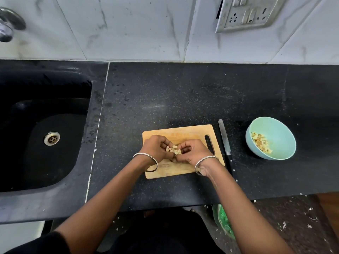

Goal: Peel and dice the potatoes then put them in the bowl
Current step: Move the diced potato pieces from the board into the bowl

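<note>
Both hands are together over the wooden cutting board (183, 132): left hand (156, 149) and right hand (194, 152), fingers curled inward, cupping a small heap of diced potato (173, 149) between them. That's a two-handed scoop, each hand wrapped round its side of the pile. The board sits near the front edge of the black countertop (183, 98), about midway along it.

The kitchen knife (224, 138) lies flat just off the board's right edge, with no hand on it. Further right, well apart from the board, sits the light blue bowl (280, 132) with one batch of potato cubes (261, 143) in it.

These cubes look small, light and firm, probably damp and a bit slick with starch, so they'll likely slip through any gap. The best hold is from underneath and both sides, palms closed tight, carried low to the bowl.

Silver bangles ride on both wrists. The black sink (27, 125) takes the countertop's left end, and a socket plate (247, 13) hangs on the tiled wall. There is no readable brand, label or lettering anywhere.
</note>
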A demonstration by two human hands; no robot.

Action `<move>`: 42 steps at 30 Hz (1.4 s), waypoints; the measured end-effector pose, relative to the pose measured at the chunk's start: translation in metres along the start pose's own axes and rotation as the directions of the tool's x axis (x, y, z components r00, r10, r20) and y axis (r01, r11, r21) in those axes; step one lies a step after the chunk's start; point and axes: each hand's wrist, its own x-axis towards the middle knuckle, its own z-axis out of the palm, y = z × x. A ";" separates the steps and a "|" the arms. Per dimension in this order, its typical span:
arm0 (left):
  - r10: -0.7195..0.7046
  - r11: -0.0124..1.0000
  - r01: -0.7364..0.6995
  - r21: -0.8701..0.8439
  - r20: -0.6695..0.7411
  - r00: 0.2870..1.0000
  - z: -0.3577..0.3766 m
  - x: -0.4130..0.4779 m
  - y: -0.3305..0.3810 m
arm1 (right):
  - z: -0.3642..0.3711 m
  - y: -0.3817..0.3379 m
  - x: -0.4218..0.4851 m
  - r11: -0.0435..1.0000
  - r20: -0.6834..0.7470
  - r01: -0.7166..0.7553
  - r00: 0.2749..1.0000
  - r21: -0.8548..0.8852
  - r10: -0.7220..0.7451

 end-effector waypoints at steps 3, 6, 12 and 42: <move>-0.031 0.987 0.044 -0.154 0.088 0.996 -0.006 0.000 0.013 | -0.011 -0.007 -0.007 0.954 0.109 -0.081 0.993 0.287 0.052; -0.014 0.964 0.064 -0.258 0.188 0.982 -0.009 0.001 0.032 | -0.029 -0.014 -0.013 0.895 0.200 -0.136 0.978 0.425 0.054; 0.054 0.950 0.037 -0.311 0.278 0.959 0.010 0.012 0.083 | -0.086 -0.021 -0.030 0.870 0.218 -0.131 0.976 0.476 0.028; 0.286 0.957 -0.279 0.078 -0.097 0.953 0.172 0.051 0.210 | -0.251 0.024 -0.029 0.832 -0.563 -0.137 0.793 -0.538 -0.233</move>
